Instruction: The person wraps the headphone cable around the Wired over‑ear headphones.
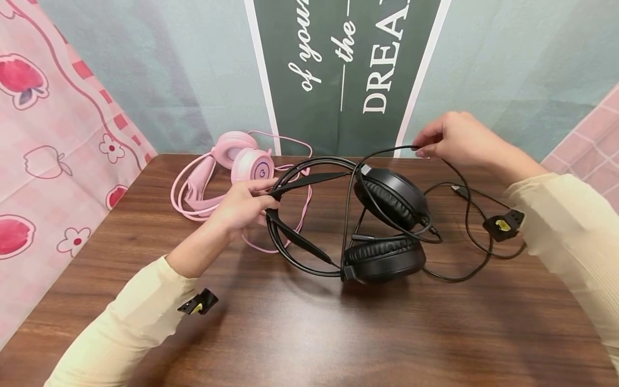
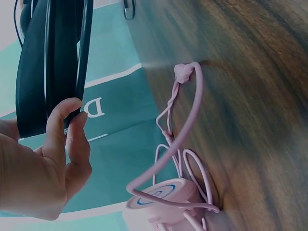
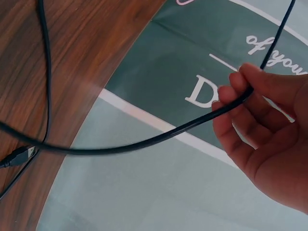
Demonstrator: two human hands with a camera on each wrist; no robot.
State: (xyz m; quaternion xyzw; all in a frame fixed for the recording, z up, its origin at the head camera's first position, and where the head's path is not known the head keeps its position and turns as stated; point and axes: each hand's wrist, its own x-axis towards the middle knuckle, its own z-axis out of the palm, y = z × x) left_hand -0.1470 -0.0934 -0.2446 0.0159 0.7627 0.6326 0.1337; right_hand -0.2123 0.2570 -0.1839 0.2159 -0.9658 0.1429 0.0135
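Black headset [image 1: 387, 266], left hand [image 1: 246, 207] gripping headband [image 2: 33, 82], right hand [image 1: 456, 137] pinching cable [image 3: 120, 148], table edge [image 1: 174, 157] beyond

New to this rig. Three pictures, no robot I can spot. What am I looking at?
No machine here: a person works with two bare hands. The widest picture comes from a camera on the head, looking forward and down; the other two come from cameras on the wrists, each watching its own hand.

On the brown wooden table lies a pink headset with a pink cable, towards the back left. The left hand grips the headband of a black headset. The right hand pinches a black cable, raised above the tabletop. A plug with a metal tip shows near that cable. Whether the black ear cups touch the table is hard to tell.
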